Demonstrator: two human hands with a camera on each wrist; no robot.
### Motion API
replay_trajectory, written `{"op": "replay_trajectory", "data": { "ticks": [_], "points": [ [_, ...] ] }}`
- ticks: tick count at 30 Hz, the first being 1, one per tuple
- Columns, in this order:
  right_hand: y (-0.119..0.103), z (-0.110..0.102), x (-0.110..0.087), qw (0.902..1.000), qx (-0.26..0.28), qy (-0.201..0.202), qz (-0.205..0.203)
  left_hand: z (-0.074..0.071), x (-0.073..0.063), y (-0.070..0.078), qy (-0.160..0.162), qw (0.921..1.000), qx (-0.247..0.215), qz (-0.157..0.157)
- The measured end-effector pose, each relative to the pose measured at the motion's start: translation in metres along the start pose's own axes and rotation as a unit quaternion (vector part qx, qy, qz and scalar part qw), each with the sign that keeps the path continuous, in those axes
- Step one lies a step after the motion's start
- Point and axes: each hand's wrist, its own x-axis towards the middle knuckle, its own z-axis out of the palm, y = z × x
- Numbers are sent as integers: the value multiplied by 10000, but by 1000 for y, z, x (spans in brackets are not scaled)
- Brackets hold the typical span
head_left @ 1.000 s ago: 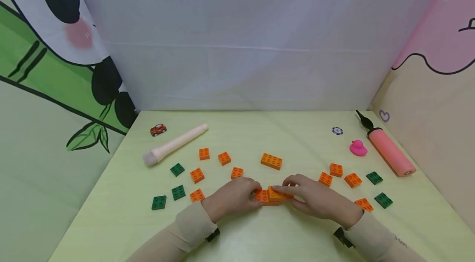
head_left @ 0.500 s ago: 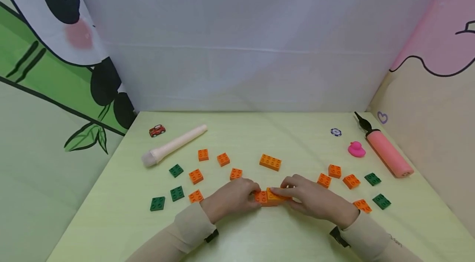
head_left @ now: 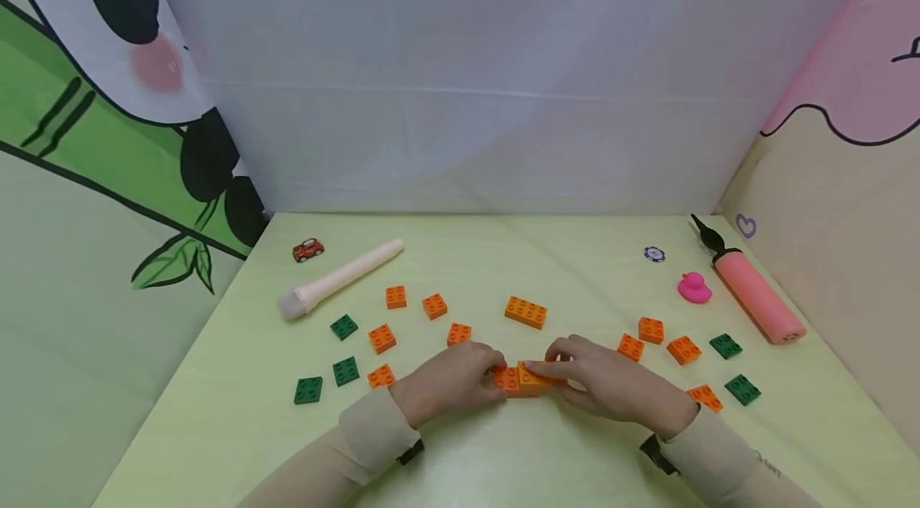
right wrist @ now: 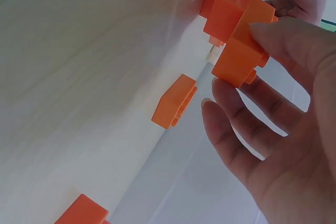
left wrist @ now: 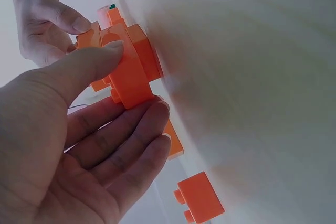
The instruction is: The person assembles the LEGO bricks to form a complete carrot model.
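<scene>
Front and centre in the head view, a stack of orange toy building bricks (head_left: 512,390) is between my two hands. My left hand (head_left: 460,384) grips its left end, thumb along the side of the middle brick (left wrist: 131,74). Under that one, a further orange brick (left wrist: 147,51) shows near the table. My right hand (head_left: 611,382) pinches the lighter orange top brick (head_left: 535,376), which overhangs the stack to the right. Its index finger lies across the studs, and in the right wrist view the thumb presses the side of this top brick (right wrist: 244,43).
Behind the stack lies a long orange brick (head_left: 525,312). Loose orange and green bricks (head_left: 346,371) are scattered on both sides of the table (head_left: 460,468). Further back are a red toy car (head_left: 307,250), a pale tube (head_left: 345,278), a poker chip (head_left: 654,254), a pink rubber duck (head_left: 694,287) and a pink pump (head_left: 758,292).
The top brick has shifted very slightly left, and its overhang sits closer against the brick below. Both hands keep their hold; the whole head view sways a little.
</scene>
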Motion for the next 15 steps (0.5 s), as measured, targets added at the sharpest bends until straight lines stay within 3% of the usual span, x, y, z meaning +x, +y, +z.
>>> {"op": "replay_trajectory", "data": {
  "ticks": [4,10,13,15],
  "points": [
    [2,1,1,10000,-28,-2,46,-1,0,-2,-60,10000,45,-5],
    [3,2,-1,9980,183,-188,573,-13,3,-4,-43,9999,-130,-96],
    [4,2,-2,9970,251,-225,694,-24,14,-1,133,9999,-6,-69],
    [4,3,-3,9970,285,-214,693,-29,26,0,240,9992,326,-46]
  ]
}}
